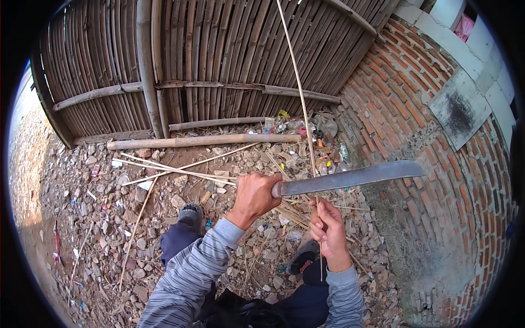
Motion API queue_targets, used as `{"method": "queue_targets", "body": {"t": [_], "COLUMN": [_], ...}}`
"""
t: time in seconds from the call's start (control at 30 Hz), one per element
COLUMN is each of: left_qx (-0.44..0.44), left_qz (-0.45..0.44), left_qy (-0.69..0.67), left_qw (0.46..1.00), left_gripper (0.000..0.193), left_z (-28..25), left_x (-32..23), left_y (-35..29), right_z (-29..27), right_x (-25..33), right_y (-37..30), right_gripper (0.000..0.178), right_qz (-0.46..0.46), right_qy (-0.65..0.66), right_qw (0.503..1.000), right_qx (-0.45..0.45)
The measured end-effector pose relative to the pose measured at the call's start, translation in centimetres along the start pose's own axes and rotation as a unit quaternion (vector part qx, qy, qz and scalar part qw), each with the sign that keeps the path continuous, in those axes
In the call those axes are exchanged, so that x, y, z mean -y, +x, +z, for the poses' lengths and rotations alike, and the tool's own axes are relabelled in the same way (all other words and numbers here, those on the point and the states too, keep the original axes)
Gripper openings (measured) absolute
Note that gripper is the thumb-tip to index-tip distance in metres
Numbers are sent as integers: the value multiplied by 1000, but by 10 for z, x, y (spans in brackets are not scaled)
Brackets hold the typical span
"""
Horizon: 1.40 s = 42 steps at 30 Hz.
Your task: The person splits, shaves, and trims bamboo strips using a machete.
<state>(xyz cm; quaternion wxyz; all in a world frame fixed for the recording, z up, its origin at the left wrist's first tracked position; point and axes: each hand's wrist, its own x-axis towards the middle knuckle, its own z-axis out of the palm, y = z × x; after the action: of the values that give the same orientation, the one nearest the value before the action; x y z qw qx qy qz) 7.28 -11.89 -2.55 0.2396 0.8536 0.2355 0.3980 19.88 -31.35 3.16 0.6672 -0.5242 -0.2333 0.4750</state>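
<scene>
My left hand (252, 200) is wrapped round the handle of a machete (350, 179). Its long grey blade points right and lies across a thin bamboo strip (300, 87). The strip runs up past the blade toward the fence and down below my right hand (330, 229). Just under the blade, the thumb and fingers of that hand pinch the strip. The blade seems to touch the strip, though I cannot tell whether it cuts in.
A bamboo pole (205, 141) lies before a bamboo slat fence (219, 49). Several pale strips (180, 169) cross on stony ground left of my hands; more lie beneath them. A brick wall (404, 104) rises on the right, with litter (322, 134) in the corner.
</scene>
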Motion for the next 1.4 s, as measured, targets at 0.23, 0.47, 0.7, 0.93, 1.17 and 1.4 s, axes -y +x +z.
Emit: {"method": "queue_targets", "body": {"t": [0.23, 0.47, 0.7, 0.93, 1.17, 1.4], "left_qx": [-58, -23, -29, 19, -8, -43], "left_qz": [-37, -49, -36, -46, -23, -66], "left_qy": [-4, -22, 6, 32, -11, 22], "left_qw": [998, 998, 999, 998, 1000, 997], "left_gripper": [23, 22, 22, 24, 25, 18], "left_z": [-15, -13, -9, -8, -2, -11], "left_x": [7, 9, 9, 10, 0, 9], "left_y": [6, 2, 2, -2, -4, 9], "right_z": [7, 10, 13, 9, 13, 17], "right_x": [-14, -5, -9, -14, -4, -18], "right_y": [-20, 0, -1, -9, -1, -14], "right_gripper": [26, 27, 29, 27, 27, 27], "right_qz": [27, 26, -41, -82, -91, -70], "right_qy": [19, 4, -43, -123, -104, -129], "right_qw": [999, 999, 998, 988, 989, 988], "right_qx": [18, 30, -6, -47, -54, -51]}}
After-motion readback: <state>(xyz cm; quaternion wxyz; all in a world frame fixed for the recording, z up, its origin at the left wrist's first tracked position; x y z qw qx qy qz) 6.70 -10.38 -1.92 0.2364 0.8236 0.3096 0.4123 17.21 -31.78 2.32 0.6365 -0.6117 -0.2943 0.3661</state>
